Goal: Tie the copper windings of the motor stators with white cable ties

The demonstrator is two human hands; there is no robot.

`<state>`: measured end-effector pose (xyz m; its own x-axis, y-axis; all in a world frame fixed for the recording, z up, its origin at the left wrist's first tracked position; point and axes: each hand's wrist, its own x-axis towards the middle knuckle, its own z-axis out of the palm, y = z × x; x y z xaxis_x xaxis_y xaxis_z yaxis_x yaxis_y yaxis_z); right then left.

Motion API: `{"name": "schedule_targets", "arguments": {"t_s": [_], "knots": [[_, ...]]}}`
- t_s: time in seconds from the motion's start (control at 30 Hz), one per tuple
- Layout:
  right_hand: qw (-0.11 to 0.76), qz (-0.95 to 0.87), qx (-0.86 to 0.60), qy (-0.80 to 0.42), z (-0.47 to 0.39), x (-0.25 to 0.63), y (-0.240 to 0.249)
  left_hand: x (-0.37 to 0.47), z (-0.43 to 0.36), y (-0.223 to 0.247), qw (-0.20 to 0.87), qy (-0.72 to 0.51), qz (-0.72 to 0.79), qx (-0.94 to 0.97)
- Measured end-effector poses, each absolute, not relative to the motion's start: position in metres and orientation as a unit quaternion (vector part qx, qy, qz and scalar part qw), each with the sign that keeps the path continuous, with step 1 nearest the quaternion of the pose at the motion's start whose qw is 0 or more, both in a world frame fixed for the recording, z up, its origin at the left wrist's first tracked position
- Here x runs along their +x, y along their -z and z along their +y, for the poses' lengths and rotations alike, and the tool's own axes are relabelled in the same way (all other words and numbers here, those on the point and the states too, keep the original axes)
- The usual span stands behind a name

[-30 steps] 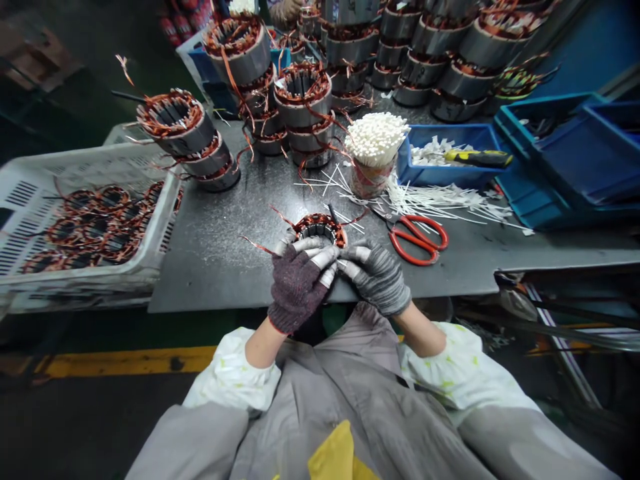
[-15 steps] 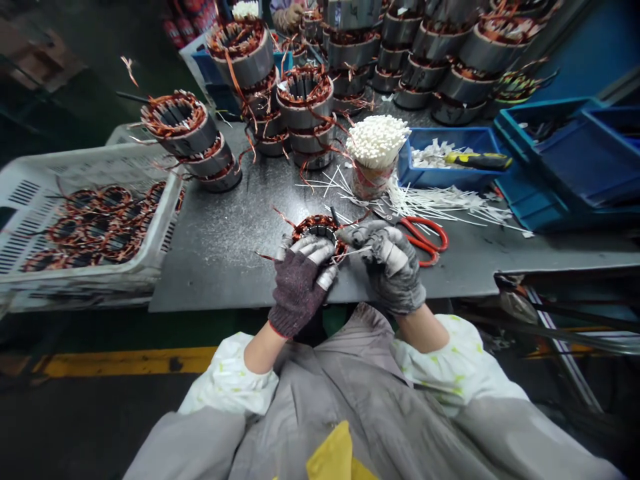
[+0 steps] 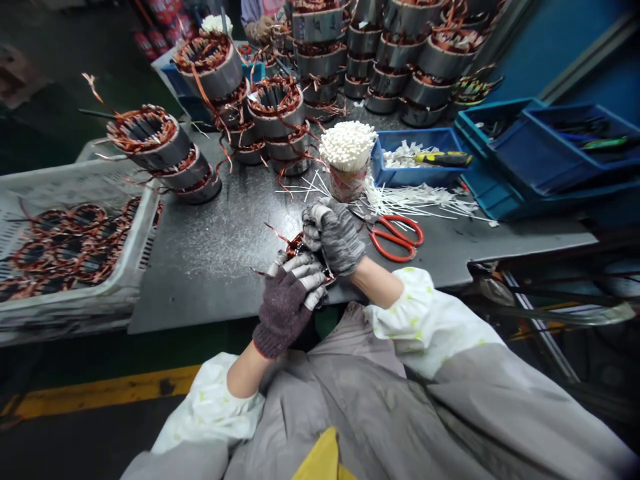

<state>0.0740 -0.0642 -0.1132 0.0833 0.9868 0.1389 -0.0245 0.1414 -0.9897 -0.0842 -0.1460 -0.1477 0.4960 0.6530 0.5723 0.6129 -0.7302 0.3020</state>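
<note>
A dark metal table (image 3: 200, 287) spreads out beneath the work, clock directions here running from the spot under the hands near its front edge. At twelve to one o'clock rise stacked stators (image 3: 317, 63) of steel and copper; several bear dark marks too small to read. At nine o'clock sits a white crate (image 3: 133, 267) holding copper-wound rings (image 3: 70, 250). Blue bins (image 3: 530, 160) stand between two and three o'clock, a smaller blue tray (image 3: 420, 177) at two. The cup (image 3: 347, 187) at one o'clock, full of white sticks (image 3: 349, 143), has print too blurred to make out.

The left hand (image 3: 286, 300), in a purple glove, points toward one o'clock, bent fingers and thumb grasping the near side of the wound core. The right hand (image 3: 335, 237), in a striped grey glove, points toward eleven, curled over the core's far right; whether it pinches anything, I cannot tell. Red-handled scissors (image 3: 414, 235) lie near three o'clock. The wound core (image 3: 294, 245) is mostly hidden under both hands.
</note>
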Motion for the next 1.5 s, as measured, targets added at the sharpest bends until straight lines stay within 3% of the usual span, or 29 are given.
{"name": "schedule_targets", "arguments": {"t_s": [0.13,0.27,0.33,0.47,0.57,0.73,0.83,0.93,1.03,1.3,1.5], "knots": [[0.576,-0.609,-0.445,-0.316,-0.105,0.111,0.119,-0.094,-0.16,0.146,-0.029,-0.336,0.436,0.834],[0.42,-0.754,-0.454,-0.22,-0.145,0.124,0.142,-0.104,-0.156,0.137,0.004,-0.299,0.435,0.849],[0.392,-0.763,-0.472,-0.204,-0.143,0.12,0.152,-0.109,-0.144,0.128,0.011,-0.25,0.398,0.883],[0.373,-0.799,-0.384,-0.275,-0.105,0.122,0.155,-0.117,-0.113,0.112,0.001,-0.168,0.255,0.952],[0.348,-0.82,-0.279,-0.36,-0.075,0.128,0.15,-0.118,-0.097,0.111,-0.023,-0.18,0.151,0.972],[0.32,-0.818,-0.213,-0.427,-0.055,0.133,0.145,-0.119,-0.099,0.116,-0.098,-0.233,0.151,0.956],[0.383,-0.757,-0.299,-0.437,-0.042,0.153,0.142,-0.116,-0.113,0.119,-0.135,-0.236,0.242,0.931],[0.536,-0.62,-0.46,-0.341,-0.017,0.179,0.133,-0.107,-0.127,0.127,-0.146,-0.246,0.298,0.911],[0.612,-0.531,-0.521,-0.269,0.011,0.191,0.122,-0.098,-0.135,0.139,-0.117,-0.277,0.308,0.903],[0.672,-0.467,-0.491,-0.297,0.028,0.192,0.109,-0.094,-0.137,0.151,-0.046,-0.339,0.345,0.874],[0.734,-0.419,-0.377,-0.379,-0.043,0.18,0.1,-0.083,-0.144,0.149,-0.031,-0.353,0.386,0.852]]}}
